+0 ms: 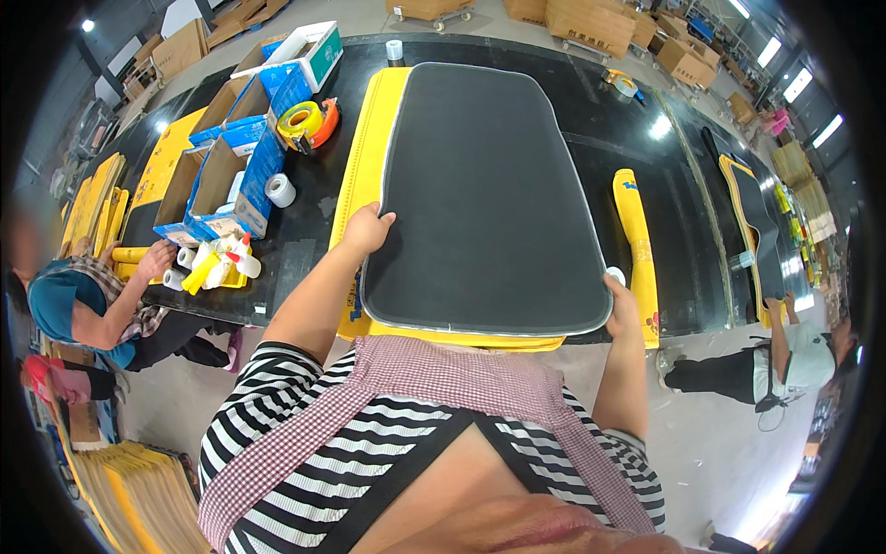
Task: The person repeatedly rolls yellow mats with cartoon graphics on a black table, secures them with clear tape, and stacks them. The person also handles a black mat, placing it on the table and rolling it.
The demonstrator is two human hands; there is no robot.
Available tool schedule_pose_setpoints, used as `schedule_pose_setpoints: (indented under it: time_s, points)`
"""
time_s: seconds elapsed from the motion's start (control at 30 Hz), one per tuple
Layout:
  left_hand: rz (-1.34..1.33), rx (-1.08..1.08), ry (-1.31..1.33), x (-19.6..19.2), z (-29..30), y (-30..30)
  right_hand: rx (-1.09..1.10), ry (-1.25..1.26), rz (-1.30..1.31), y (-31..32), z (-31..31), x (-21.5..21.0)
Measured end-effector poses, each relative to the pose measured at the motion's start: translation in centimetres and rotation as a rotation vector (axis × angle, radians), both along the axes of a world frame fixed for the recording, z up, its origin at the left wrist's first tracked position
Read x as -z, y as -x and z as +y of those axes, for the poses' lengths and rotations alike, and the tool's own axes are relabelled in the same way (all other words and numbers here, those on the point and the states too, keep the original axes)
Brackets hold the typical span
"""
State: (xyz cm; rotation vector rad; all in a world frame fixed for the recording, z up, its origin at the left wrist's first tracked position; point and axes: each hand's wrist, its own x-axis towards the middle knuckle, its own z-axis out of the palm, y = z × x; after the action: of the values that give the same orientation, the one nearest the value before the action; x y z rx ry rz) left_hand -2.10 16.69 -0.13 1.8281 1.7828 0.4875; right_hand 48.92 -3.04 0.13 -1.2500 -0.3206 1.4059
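A black mat [480,194] with rounded corners and a thin pale edge lies face up before me, over a yellow sheet or stack [374,111] that shows along its left and near sides. My left hand [369,229] grips the mat's left edge, thumb on top. At the near right corner, my right hand [624,307] is closed on the edge, its fingers partly hidden underneath. Close to that hand sits a small white round thing [616,275], its kind unclear. Just right of the mat is a long, narrow yellow piece [635,240], seemingly folded or rolled.
Blue cardboard boxes [249,175], tape dispensers [307,122], a white roll [280,190] and glue bottles [221,263] crowd the black table's left. Another tape dispenser [624,85] lies far right. Co-workers stand at left [83,295] and right [784,360].
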Motion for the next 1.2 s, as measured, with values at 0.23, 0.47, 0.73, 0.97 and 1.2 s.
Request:
schedule_pose_setpoints:
  time_s: [0.23,0.47,0.73,0.97,1.2]
  points:
    - [0.020,-0.044,-0.278,-3.6,0.8,-0.6,-0.267,0.035,-1.182,0.3,9.2,-1.1]
    - [0.142,0.013,-0.194,-4.1,2.3,9.0,-0.164,-0.136,-1.266,6.7,8.9,1.2]
    - [0.010,-0.144,-0.099,-1.1,-2.5,7.3,-0.190,0.025,-1.235,7.5,7.2,2.6]
    - [-0.176,-0.006,-0.296,1.3,-11.9,9.2,-0.272,0.078,-1.145,8.5,4.6,-0.4]
    - [-0.900,-0.061,0.545,-2.3,-19.8,10.4,-0.685,0.115,-0.478,7.4,-2.7,-2.7]
